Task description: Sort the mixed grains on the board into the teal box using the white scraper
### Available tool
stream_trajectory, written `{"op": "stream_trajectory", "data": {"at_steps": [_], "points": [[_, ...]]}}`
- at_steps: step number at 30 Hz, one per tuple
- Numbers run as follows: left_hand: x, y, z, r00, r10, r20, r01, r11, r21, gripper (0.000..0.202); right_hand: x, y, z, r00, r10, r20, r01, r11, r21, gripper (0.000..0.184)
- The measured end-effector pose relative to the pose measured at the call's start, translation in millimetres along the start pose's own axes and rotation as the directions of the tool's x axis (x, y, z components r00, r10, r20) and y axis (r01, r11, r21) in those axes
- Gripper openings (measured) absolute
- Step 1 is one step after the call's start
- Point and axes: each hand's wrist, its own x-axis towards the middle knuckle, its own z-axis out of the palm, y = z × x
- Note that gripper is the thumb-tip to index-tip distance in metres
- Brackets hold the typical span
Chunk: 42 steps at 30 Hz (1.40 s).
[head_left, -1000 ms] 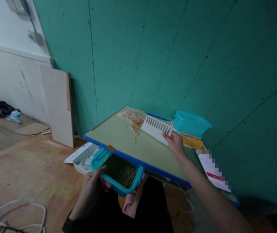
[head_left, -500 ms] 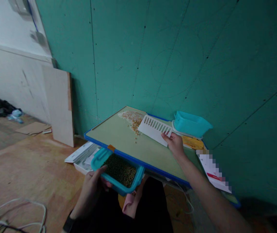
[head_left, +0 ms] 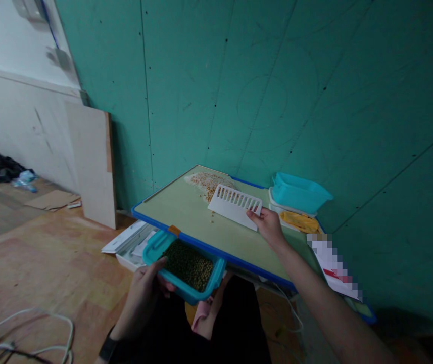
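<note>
My left hand (head_left: 151, 279) grips the near left rim of a turquoise plastic container (head_left: 216, 273), thumb on top, just below the table's front edge. Inside lie green beans (head_left: 180, 258) with yellowish beans heaped at the right end. My right hand (head_left: 268, 223) pinches the right end of a flat white slotted plastic plate (head_left: 234, 208) over the table (head_left: 171, 207). Its far left corner covers part of a spread pile of grains and yellow beans (head_left: 208, 182). A few loose beans (head_left: 212, 217) lie by the plate's near left side.
Behind my right hand stand a turquoise basin (head_left: 299, 193) on a white tray and a folded yellow cloth (head_left: 300, 221). A white and red printed item (head_left: 335, 273) lies at the table's right. Below left is an open white box (head_left: 127, 247); white cables (head_left: 64, 323) trail across the floor.
My right hand has moved the slotted plate a little left and toward me, covering more of the yellow beans. The container in my left hand has stayed in place.
</note>
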Motion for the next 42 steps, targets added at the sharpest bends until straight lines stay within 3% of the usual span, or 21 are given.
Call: {"op": "stream_trajectory", "data": {"at_steps": [11, 19, 33, 37, 42], "points": [[-0.7, 0.7, -0.6, 1.0, 0.0, -0.012, 0.0, 1.0, 0.016, 0.047, -4.6, -8.6, 3.8, 0.998, 0.01, 0.061, -0.012, 1.0, 0.027, 0.06], [0.0, 1.9, 5.1, 1.0, 0.031, 0.002, -0.031, 1.0, -0.001, 0.049, -18.4, -17.6, 8.7, 0.996, -0.043, 0.077, 0.044, 0.999, -0.008, 0.057], [-7.1, 12.0, 7.3, 1.0, 0.022, 0.015, -0.022, 1.0, 0.016, 0.047, -103.7, -53.1, 28.9, 0.978, -0.107, 0.177, 0.129, 0.984, -0.12, 0.037], [-10.5, 14.9, 7.8, 1.0, 0.014, 0.0, -0.014, 0.999, 0.03, 0.048, -71.9, -50.2, 38.9, 0.986, -0.136, 0.096, 0.144, 0.986, -0.084, 0.035], [-8.3, 12.5, 5.5, 1.0, 0.003, 0.015, -0.004, 0.999, 0.034, 0.049, 18.4, -31.7, 56.7, 0.977, -0.212, 0.027, 0.213, 0.966, -0.144, 0.029]]}}
